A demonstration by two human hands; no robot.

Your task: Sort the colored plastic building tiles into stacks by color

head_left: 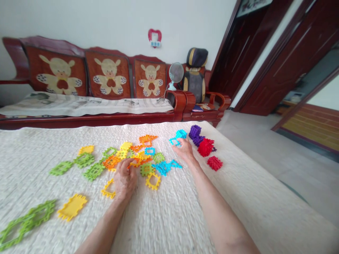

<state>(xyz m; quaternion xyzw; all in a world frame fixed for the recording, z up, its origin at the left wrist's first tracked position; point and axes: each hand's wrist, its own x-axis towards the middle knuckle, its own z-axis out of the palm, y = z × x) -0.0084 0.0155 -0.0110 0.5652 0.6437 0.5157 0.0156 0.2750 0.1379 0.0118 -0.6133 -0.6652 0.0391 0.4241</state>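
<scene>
My right hand [184, 149] pinches a light-blue square interlocking building piece [174, 141] between thumb and fingers. Just behind it stands a small stack of light-blue pieces [181, 134]. My left hand [125, 178] is curled, its fingertips at an orange interlocking piece [134, 163] in the middle of the mixed pile; the grip is partly hidden. Around that hand lie another orange piece [111, 162], a yellow frame piece [108, 189] and a green window piece [94, 171]. Loose blue pieces [162, 168] lie between the hands, beside a yellow open frame [153, 181].
Purple pieces [195, 133], a red stack [205, 147] and a flatter red group [214, 163] sit to the right. Green frames [39, 214] and a yellow panel [72, 207] lie front left. Beyond the cloth-covered table [164, 218] are a wooden sofa [132, 116] and a fan [176, 73].
</scene>
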